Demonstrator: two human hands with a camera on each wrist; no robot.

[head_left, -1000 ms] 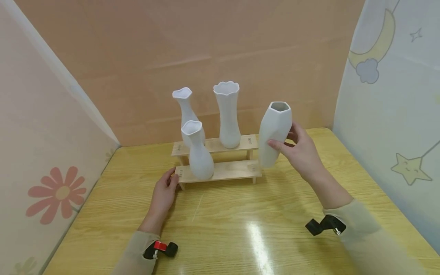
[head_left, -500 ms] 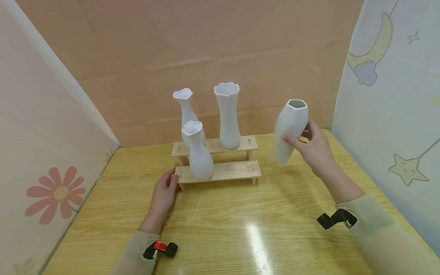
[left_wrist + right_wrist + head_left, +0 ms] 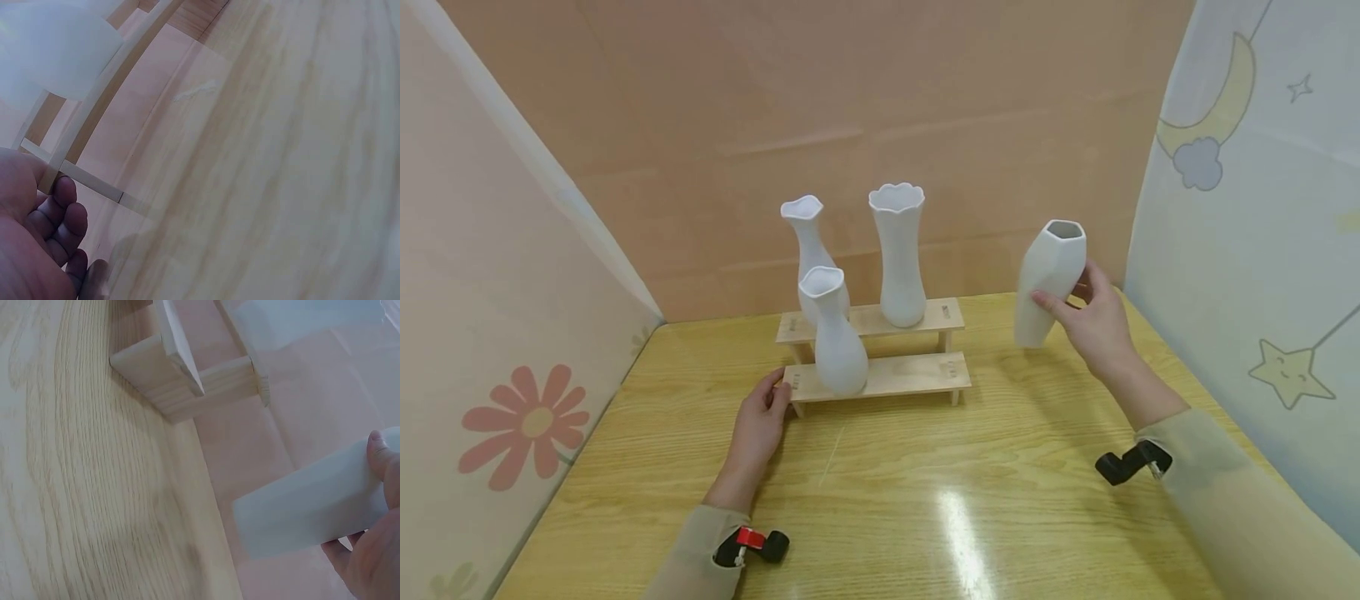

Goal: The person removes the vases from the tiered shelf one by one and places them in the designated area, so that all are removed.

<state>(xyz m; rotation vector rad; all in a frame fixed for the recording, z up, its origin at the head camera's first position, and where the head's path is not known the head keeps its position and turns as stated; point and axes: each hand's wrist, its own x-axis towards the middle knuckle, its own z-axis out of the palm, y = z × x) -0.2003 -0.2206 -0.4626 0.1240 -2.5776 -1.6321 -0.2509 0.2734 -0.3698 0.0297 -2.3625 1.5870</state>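
Stand (image 3: 917, 373): pale wood, two-tiered, set on the table (image 3: 880, 508) toward the back; all places below are given from it.

Faceted vase (image 3: 1049, 268): white, five-sided mouth; off to the right of the stand and apart from it, held clear of the table, mouth up, leaning a little to the right.

Right hand (image 3: 1099, 327): right of the stand, curled around the faceted vase, thumb on the near face, fingers reaching behind; the far fingertips are partly hidden from me.

Left hand (image 3: 759, 423): at the left end of the stand's lower tier, nearly closed, pinching the board's edge between thumb and fingers.

Fluted vase (image 3: 900, 258): white, scalloped rim; upright on the stand's upper tier, right of its middle.

Slender vase (image 3: 810, 240): white, wavy mouth; upright at the left of the upper tier, its lower body partly covered by the next item.

Short vase (image 3: 841, 343): white, wavy mouth, round belly; upright on the lower tier, left of its middle.

Orange cloth (image 3: 880, 92): behind the stand.

Flowered cloth (image 3: 535, 421): well to the stand's left, with a red flower.

Moon cloth (image 3: 1292, 275): well to the stand's right, with moon, cloud and star.
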